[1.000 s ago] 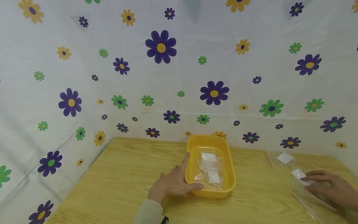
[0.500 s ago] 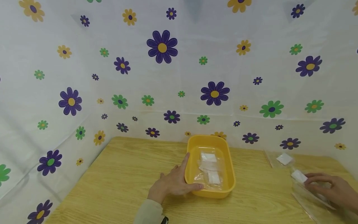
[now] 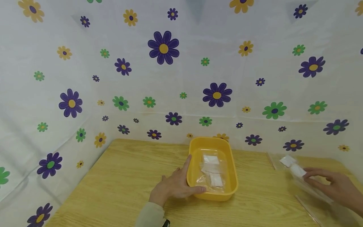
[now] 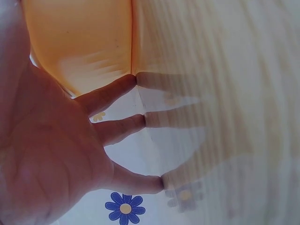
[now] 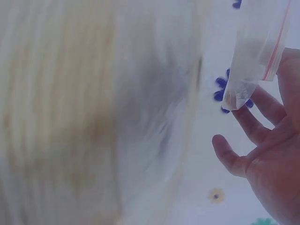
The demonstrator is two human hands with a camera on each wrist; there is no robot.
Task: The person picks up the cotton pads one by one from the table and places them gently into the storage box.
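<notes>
A yellow plastic bin (image 3: 234, 176) stands on the table and holds several clear bags with white contents (image 3: 212, 170). My left hand (image 3: 177, 185) rests against its near left corner, index finger along the left side, thumb over the near rim. In the left wrist view the other fingers of that left hand (image 4: 61, 136) are straight, tips on the tabletop. At the right, my right hand (image 3: 333, 186) pinches a clear zip bag with a white piece inside (image 3: 297, 171), raised off the table. The right wrist view shows this zip bag (image 5: 251, 61) hanging from the right hand (image 5: 276, 140), its red seal line visible.
Another clear bag with a white square (image 3: 287, 160) lies at the back right of the wooden table (image 3: 136, 176). A further clear bag edge (image 3: 307, 209) lies near the front right. A flower-printed curtain (image 3: 181, 72) closes off the back and left.
My right hand has taken up the zip bag, lifting it from the table and shifting slightly left and away from me. The left hand and the bin stay put.
</notes>
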